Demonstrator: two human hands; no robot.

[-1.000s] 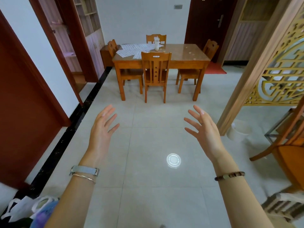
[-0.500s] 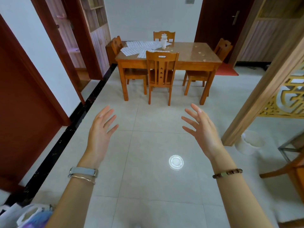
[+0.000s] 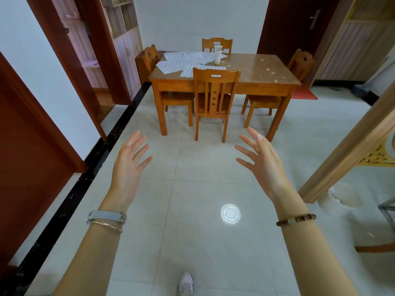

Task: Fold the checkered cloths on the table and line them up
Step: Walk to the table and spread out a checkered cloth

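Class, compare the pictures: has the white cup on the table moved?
No. The cup stands at the same right edge of the cloths, in front of the far chair; only the camera has come nearer the table.

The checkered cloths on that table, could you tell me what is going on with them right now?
Folding has not begun. A person faces the wooden table from across the tiled floor, with the left hand and right hand raised, open and empty. The checkered cloths lie unfolded and overlapping on the table's far left part, a white cup standing at their right edge. A chair is tucked in at the near side.
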